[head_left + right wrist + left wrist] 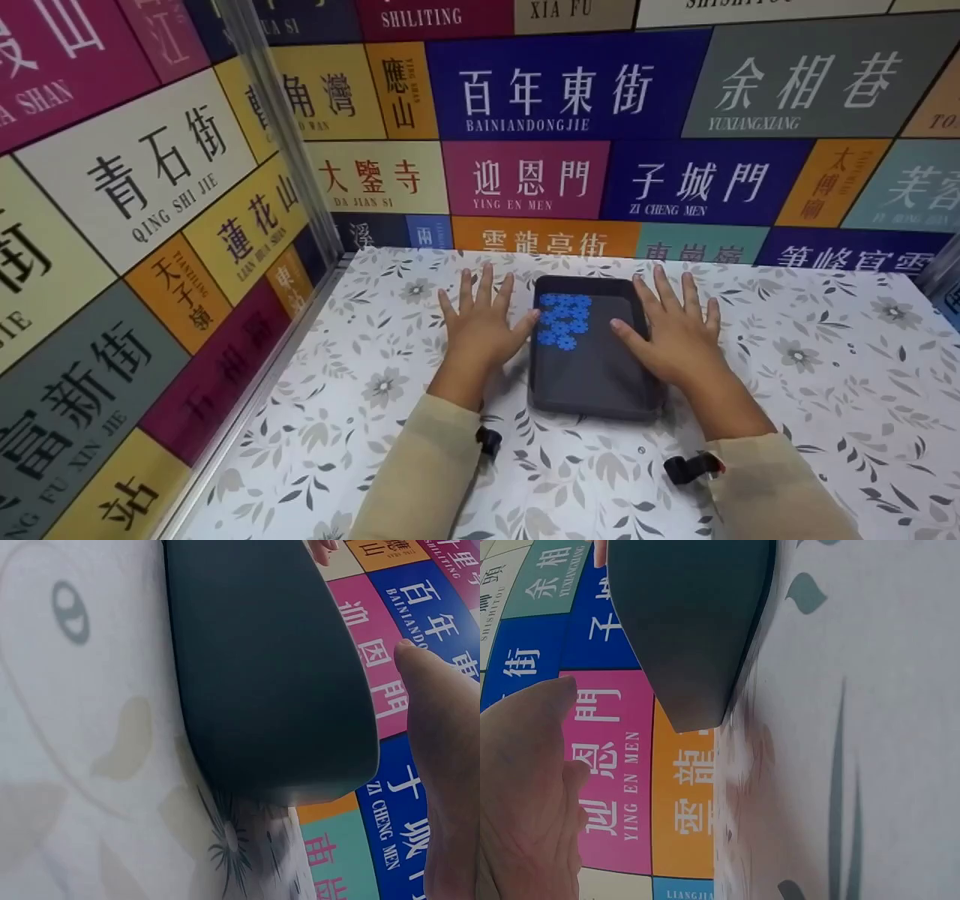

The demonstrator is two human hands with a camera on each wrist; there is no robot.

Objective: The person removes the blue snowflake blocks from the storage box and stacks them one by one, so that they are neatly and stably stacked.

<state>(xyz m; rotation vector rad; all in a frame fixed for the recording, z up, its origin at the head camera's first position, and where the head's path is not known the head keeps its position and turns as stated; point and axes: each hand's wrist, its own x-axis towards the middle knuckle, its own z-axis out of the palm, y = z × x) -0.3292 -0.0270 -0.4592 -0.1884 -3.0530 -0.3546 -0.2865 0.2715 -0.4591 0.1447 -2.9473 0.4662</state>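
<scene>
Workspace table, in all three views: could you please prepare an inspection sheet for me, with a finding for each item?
Surface: white tabletop with grey leaf-and-flower pattern.
Job's things: dark grey rectangular tray resting on the tabletop; blue flower-shaped pieces grouped in its far left part.
Clutter: nothing seen.
Grip, left: left hand, fingers spread, beside the tray's left side; holds nothing.
Grip, right: right hand, fingers spread, by the tray's right rim; holds nothing. Each wrist view shows a gap between thumb and tray.
Cables: nothing seen.
Surroundings: colourful wall panels with Chinese characters and romanised names, at the back and left; a black device at each wrist.
</scene>
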